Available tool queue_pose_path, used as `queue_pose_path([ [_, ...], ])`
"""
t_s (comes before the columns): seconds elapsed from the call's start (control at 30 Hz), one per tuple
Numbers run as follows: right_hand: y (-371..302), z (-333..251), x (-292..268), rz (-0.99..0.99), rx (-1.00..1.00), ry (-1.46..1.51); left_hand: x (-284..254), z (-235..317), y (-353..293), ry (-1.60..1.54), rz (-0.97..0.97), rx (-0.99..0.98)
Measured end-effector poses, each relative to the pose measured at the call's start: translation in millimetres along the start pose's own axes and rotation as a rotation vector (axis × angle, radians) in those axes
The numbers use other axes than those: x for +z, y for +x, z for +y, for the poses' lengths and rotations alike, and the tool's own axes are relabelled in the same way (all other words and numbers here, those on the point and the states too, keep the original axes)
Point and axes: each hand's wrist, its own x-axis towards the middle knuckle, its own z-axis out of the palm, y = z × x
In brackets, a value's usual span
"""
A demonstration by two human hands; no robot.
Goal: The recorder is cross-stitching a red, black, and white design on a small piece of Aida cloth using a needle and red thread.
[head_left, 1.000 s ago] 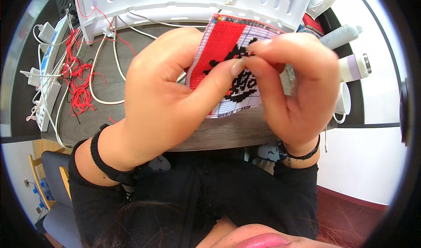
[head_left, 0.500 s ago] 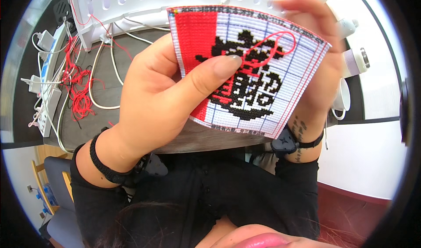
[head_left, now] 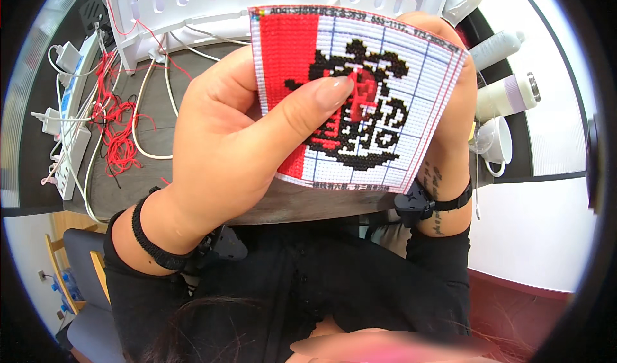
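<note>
A piece of cross-stitch cloth (head_left: pixel 419 99) is held up in front of me, white with a blue grid, a red stitched band down its left side and a black and red motif. My left hand (head_left: pixel 226 135) grips it by the left edge, thumb pressed on the front over the motif and the other fingers hidden behind. Behind the right side of the cloth is my right hand (head_left: pixel 455 106). Its knuckles and wrist show past the edge, but its fingertips are hidden, along with anything they hold. No needle is visible.
Tangled red and black thread (head_left: pixel 122 138) lies at the left of the table, beside a power strip (head_left: pixel 76 151) and white cables. A white slatted rack (head_left: pixel 193 6) stands at the back. On the right are a white cup (head_left: pixel 500 146), a bottle (head_left: pixel 508 96) and another bottle (head_left: pixel 498 48).
The loose red thread loop on the front of the cloth is no longer visible. My right hand has shifted lower behind the cloth, and the cloth's right edge has moved slightly left.
</note>
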Motion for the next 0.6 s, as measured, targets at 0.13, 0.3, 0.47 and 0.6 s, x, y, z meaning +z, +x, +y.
queue_pose_path([
  [0.13, 1.8, 14.3, 9.5, -0.074, 0.104, 0.457, 0.7, -3.5, -0.2, -0.019, 0.001, 0.004],
  [0.3, 5.3, 16.9, 1.1, 0.016, 0.386, 1.181, -1.3, -2.1, -1.5, -0.033, 0.016, -0.01],
  [0.47, 7.3, 12.4, -16.3, 0.122, 0.175, 0.659, 2.1, 1.4, -0.8, -0.021, 0.015, -0.048],
  [0.6, -1.4, 0.8, 10.6, 0.2, -0.268, -0.283, 2.0, 0.3, -1.8, 0.001, 0.017, -0.038],
])
